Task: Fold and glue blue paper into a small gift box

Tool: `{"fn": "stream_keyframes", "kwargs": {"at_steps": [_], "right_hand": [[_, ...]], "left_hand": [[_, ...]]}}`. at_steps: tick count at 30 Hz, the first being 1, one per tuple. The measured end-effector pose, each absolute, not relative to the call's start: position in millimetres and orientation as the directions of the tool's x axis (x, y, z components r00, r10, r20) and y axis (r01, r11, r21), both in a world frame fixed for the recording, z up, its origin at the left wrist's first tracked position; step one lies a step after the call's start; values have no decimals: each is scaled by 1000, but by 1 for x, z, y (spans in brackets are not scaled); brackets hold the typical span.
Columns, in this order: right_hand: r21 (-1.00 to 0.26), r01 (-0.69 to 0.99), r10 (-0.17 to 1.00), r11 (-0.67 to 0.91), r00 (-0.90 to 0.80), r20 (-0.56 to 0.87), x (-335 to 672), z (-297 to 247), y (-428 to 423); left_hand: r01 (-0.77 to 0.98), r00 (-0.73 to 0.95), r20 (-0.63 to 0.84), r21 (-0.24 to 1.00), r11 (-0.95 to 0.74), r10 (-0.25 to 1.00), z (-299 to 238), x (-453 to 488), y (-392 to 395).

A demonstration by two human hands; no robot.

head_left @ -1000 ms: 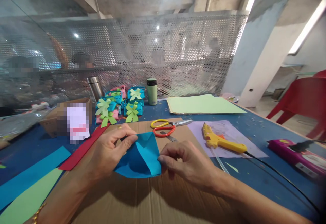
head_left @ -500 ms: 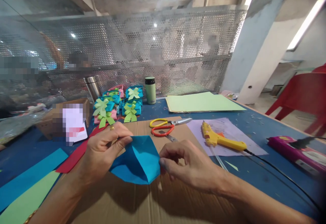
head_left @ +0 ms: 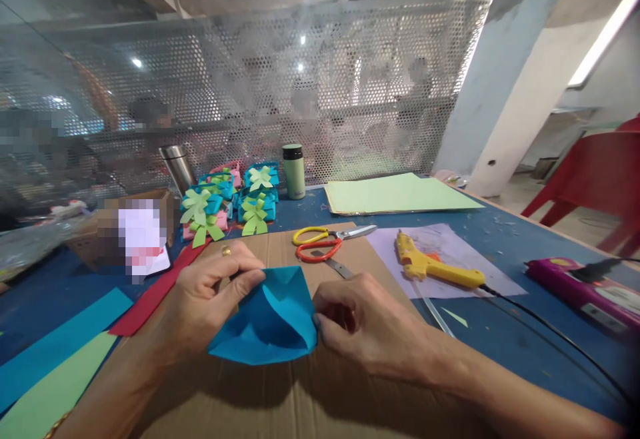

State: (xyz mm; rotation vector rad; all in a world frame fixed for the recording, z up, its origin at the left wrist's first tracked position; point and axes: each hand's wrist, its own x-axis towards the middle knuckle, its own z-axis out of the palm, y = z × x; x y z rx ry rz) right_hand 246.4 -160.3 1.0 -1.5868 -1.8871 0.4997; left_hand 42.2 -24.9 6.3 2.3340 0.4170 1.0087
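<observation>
A folded piece of blue paper (head_left: 273, 319) lies between my hands over a sheet of brown cardboard (head_left: 280, 399). My left hand (head_left: 210, 296), with a gold ring on one finger, pinches the paper's upper left corner. My right hand (head_left: 357, 322) pinches its right edge with thumb and forefinger. Both hands are closed on the paper.
Scissors (head_left: 325, 242) with yellow and orange handles lie just behind the paper. A yellow glue gun (head_left: 433, 266) rests on lilac paper at right, its black cord trailing right. Finished blue and green paper crafts (head_left: 227, 202), two flasks, green sheets (head_left: 395, 194), coloured strips and a box surround them.
The paper has shifted slightly lower and left between my hands, and its fold has flattened a little. Both pinches have held.
</observation>
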Motion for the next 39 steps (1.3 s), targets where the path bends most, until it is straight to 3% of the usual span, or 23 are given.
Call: {"fn": "stream_keyframes", "kwargs": {"at_steps": [10,19,28,36,39], "right_hand": [[-642,737,972,212,-89,218,248,1,-157],[-761,612,976,216,-136,168,250,3,-157],[-755,628,978,191,-191,88,250,7,-155],[-823,512,968,247,-161,190,253,15,-155],[-798,560,975,222,-115,191,247,7,-153]], "left_hand": [[78,731,415,738,-670,542,2,41,-27],[28,785,413,721,-692,462,6,46,-37],[95,789,337,760,-643,515,4,51,-45],[89,841,345,672,-735,416,-2,52,-54],[77,849,398,557,-827,347,-8,56,-58]]}}
